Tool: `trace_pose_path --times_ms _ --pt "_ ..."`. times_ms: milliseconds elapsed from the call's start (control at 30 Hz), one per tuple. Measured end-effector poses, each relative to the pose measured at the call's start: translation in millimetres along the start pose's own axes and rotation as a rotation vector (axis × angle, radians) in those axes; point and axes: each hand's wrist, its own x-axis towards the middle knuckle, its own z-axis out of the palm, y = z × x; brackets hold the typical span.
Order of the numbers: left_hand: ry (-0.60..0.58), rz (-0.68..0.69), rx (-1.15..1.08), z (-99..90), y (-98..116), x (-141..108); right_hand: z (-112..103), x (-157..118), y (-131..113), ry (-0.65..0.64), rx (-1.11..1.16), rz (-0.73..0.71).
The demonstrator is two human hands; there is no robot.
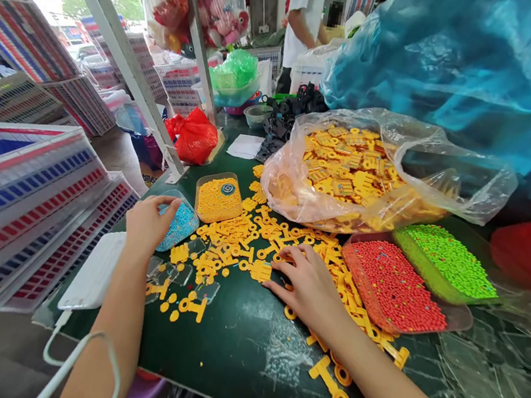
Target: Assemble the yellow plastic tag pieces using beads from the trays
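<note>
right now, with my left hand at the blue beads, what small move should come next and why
Probably pinch a few blue beads with the left hand: it is right at them, while the right hand is at a flat yellow piece.

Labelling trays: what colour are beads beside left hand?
Light blue small round beads; head view.

Loose pieces (236, 226) lie on the table (233, 347) before the bag (290, 201), bead trays (458, 317) left and right.
</note>
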Motion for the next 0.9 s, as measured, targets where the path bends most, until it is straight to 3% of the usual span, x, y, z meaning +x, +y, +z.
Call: trace_pose_path --times_ms 67,167,300,467,633,900 --pt "0.041 0.156 -0.051 1.7 21 3 -1 0 0 0.007 -0.006 -0.009" --pt "-0.099 0.309 0.025 5.1 54 16 -2 1 -1 0.003 -0.001 -0.007" --pt "-0.246 0.381 0.269 11.8 80 42 -4 1 -2 -0.01 -0.003 -0.001" --pt "-0.357 0.404 0.387 21.0 89 67 -4 3 -3 -0.047 -0.017 0.018" --pt "-0.421 0.452 0.427 28.1 92 72 -10 5 -4 -0.104 -0.018 0.035" --pt "-0.338 0.513 0.366 25.3 91 74 -21 9 -8 -0.145 -0.037 0.066"
